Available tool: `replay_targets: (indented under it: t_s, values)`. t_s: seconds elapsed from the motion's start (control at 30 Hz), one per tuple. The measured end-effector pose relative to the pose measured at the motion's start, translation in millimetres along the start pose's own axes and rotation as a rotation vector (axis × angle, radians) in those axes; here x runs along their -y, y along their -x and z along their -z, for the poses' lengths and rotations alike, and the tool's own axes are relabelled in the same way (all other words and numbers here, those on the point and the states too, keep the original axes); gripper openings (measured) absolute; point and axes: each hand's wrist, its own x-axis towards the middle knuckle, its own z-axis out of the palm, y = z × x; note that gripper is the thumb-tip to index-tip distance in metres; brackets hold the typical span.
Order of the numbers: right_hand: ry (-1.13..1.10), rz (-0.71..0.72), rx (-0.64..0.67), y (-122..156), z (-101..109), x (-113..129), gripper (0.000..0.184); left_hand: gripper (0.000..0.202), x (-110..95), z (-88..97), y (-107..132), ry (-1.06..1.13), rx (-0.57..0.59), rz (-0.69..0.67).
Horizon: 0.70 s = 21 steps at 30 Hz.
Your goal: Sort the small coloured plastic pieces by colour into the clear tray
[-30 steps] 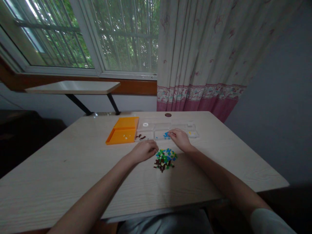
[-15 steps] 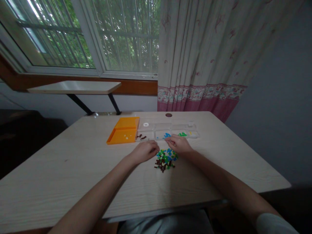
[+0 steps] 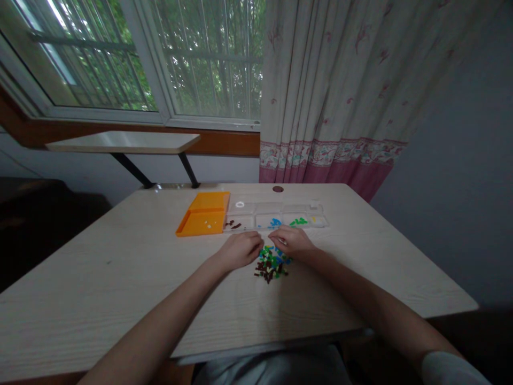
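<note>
A small heap of tiny green, blue and brown pieces [image 3: 271, 264] lies on the pale wooden table [image 3: 120, 278]. My left hand [image 3: 240, 248] rests at the heap's left edge, fingers curled closed. My right hand [image 3: 292, 241] sits at the heap's far right edge with fingertips pinched together over the pieces; what they hold is too small to see. Just beyond the hands lies a clear compartment tray [image 3: 276, 216] with brown, blue, green and yellow pieces sorted in separate cells.
An orange lid [image 3: 203, 215] with a few white bits lies left of the tray. A round grommet hole [image 3: 278, 189] sits at the table's far edge. A shelf [image 3: 120, 141], a window and a curtain [image 3: 332, 91] stand behind.
My right hand drew back from the tray's blue cell to the far edge of the heap. My left hand stayed in place.
</note>
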Motion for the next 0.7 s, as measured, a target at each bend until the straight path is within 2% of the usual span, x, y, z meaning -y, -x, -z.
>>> replay_targets:
  t_s: [0.1, 0.2, 0.37, 0.5, 0.6, 0.7]
  values:
    - [0.016, 0.009, 0.005, 0, 0, 0, 0.017, 0.022, 0, -0.5, 0, 0.032, -0.021, 0.027]
    - [0.028, 0.017, 0.008, 1, -1, 0, 0.018, 0.019, 0, -1.3, -1, 0.204, -0.063, 0.072]
    - [-0.007, 0.030, -0.036, 1, -1, 3, 0.019, 0.019, 0, -6.3, -10, 0.799, -0.169, 0.307]
    - [-0.069, 0.016, -0.101, 0, 0, 8, 0.019, 0.023, -5, -8.7, -14, 1.175, -0.150, 0.384]
    - [-0.074, 0.007, -0.126, 0, 0, 10, 0.019, 0.026, -7, -9.5, -14, 1.284, -0.149, 0.399]
    - [-0.063, 0.031, -0.161, -1, -1, 10, 0.018, 0.026, -6, -12.2, -15, 1.297, -0.174, 0.388]
